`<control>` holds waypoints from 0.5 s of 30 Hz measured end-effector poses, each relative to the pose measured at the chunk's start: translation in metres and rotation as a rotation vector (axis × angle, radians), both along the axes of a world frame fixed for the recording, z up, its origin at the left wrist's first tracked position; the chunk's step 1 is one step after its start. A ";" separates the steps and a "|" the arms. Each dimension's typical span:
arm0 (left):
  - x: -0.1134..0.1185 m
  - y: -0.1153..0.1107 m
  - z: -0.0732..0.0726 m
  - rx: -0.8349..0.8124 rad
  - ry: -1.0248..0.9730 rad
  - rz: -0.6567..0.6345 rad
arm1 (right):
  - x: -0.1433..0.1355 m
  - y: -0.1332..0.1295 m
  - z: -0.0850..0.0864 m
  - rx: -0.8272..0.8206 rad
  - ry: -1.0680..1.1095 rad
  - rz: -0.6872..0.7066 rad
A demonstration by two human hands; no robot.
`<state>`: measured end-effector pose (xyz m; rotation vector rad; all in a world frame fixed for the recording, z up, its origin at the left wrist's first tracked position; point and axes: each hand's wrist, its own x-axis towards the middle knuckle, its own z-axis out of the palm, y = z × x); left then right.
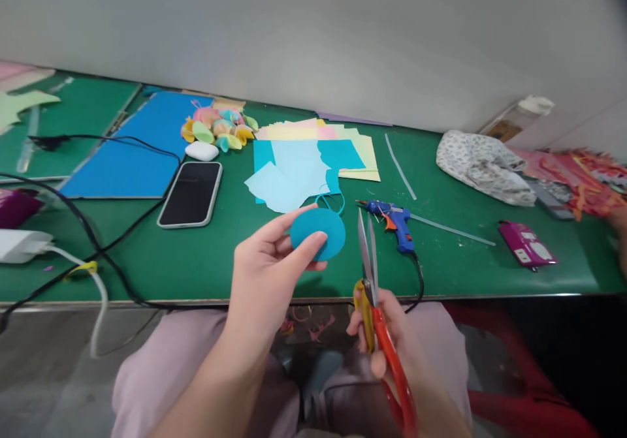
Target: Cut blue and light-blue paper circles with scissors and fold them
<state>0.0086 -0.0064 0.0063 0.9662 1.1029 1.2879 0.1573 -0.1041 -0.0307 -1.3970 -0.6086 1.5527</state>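
Note:
Between the thumb and fingers of my left hand [274,255] is a round teal paper disc [306,229], held over the table's front edge. Thin curled teal strips [336,203] show just behind it. My right hand [392,333] is closed around the scissors [375,301], which have red and yellow handles. Their blades point up and away, slightly parted, to the right of the disc and not touching it. Beyond the blades lies a blue hot glue gun [392,219] with an orange trigger and a glue stick in its back.
Stacked coloured paper sheets [298,170] lie behind my hands. To the left are a phone [191,193], a white case [202,151], paper petals [220,125], a blue board [132,151] and black cables [98,249]. At right sit a purple packet [526,245], a patterned cloth [482,167] and another person's hand [618,229].

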 end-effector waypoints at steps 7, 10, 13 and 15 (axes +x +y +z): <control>0.007 -0.004 0.000 -0.064 -0.043 -0.038 | 0.003 -0.015 -0.013 0.272 -0.070 -0.070; 0.011 -0.008 0.000 -0.063 -0.027 -0.091 | 0.006 -0.015 -0.013 0.284 -0.119 -0.047; 0.014 -0.012 -0.001 -0.064 -0.006 -0.125 | 0.011 -0.013 -0.009 0.209 -0.107 0.041; 0.015 -0.014 -0.003 -0.054 0.018 -0.152 | 0.013 -0.010 -0.004 0.183 -0.073 0.087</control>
